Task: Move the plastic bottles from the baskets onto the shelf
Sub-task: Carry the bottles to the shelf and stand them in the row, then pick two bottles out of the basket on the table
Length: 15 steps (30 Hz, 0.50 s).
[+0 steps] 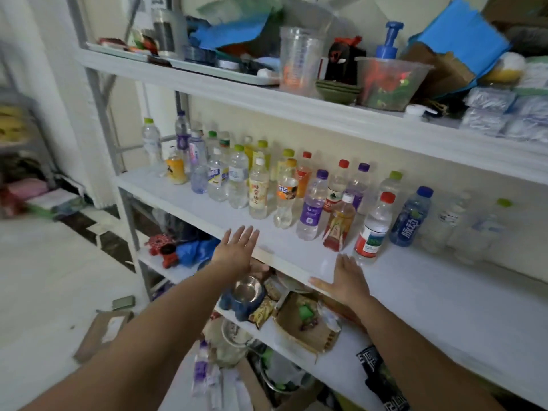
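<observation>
Several plastic bottles stand in rows on the white middle shelf [189, 203], among them a purple-label bottle [311, 209], a red-label bottle [374, 229] and a blue bottle [410, 218]. My left hand [237, 250] hovers flat and open over the shelf's front edge, holding nothing. My right hand [347, 277] rests open on the shelf's front edge, just in front of the red-label bottle. More bottles [204, 369] lie low down near the floor. No basket is clearly visible.
The top shelf [207, 81] carries cups, tubs, a blue pump bottle [388, 40] and bags. The shelf below holds a metal bowl [246, 289], snack packets and a woven tray [305, 324]. Cardboard [103, 330] lies on the floor at left.
</observation>
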Tool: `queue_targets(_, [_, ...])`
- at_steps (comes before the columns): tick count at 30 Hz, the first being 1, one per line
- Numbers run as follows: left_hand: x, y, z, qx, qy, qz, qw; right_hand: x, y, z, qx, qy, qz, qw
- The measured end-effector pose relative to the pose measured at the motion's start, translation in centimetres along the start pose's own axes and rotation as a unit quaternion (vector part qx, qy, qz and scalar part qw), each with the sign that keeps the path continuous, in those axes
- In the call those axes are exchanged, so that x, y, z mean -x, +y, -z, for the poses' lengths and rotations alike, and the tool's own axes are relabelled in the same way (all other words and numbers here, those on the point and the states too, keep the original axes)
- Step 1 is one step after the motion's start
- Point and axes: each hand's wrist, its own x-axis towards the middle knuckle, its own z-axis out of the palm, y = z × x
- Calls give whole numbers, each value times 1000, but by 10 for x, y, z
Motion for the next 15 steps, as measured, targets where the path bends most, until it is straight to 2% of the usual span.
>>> queue_targets(3, [51,-56,1,21,12,50,998,11,-84,-2,0,-12,65,998])
queue_targets(8, [153,-158,-3,48,18,168,984,31,-246,-17,25,-18,249,968])
queue_targets(12, [239,-237,-10,38,16,273,961,54,-365,-28,83,-22,421,903])
queue_targets(15, [304,-288,-19,35,16,359,933,73,-450,-40,106,-25,517,849])
